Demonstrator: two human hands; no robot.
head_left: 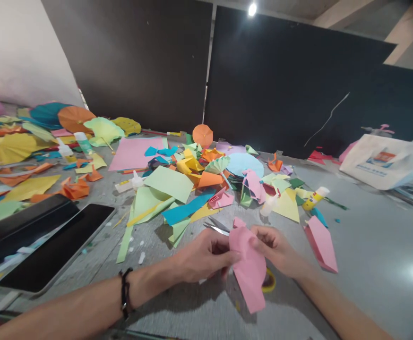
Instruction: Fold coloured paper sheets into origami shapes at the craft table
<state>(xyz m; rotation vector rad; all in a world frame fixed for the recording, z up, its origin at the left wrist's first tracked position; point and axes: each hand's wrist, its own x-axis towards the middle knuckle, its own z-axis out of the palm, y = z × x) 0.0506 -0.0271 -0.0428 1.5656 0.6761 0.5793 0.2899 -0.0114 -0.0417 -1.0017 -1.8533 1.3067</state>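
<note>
A piece of pink paper (248, 269) with curved edges is held between both hands, just above the table. My left hand (206, 255) pinches its left edge, thumb on the front face. On the other side my right hand (275, 248) grips the upper right edge between thumb and fingers. Behind the paper lies a pair of scissors (218, 226); its blades point out to the upper left and a yellow handle loop shows at the lower right. The middle of the scissors is hidden. To the right rests a folded pink paper (322, 243).
Coloured paper scraps (171, 184) and folded pieces cover the table's middle and left. A phone (57, 245) with a cable lies at left beside a black case (25, 222). A yellow glue stick (314, 198) and a white bag (383, 160) are at right. Black panels (280, 80) stand behind.
</note>
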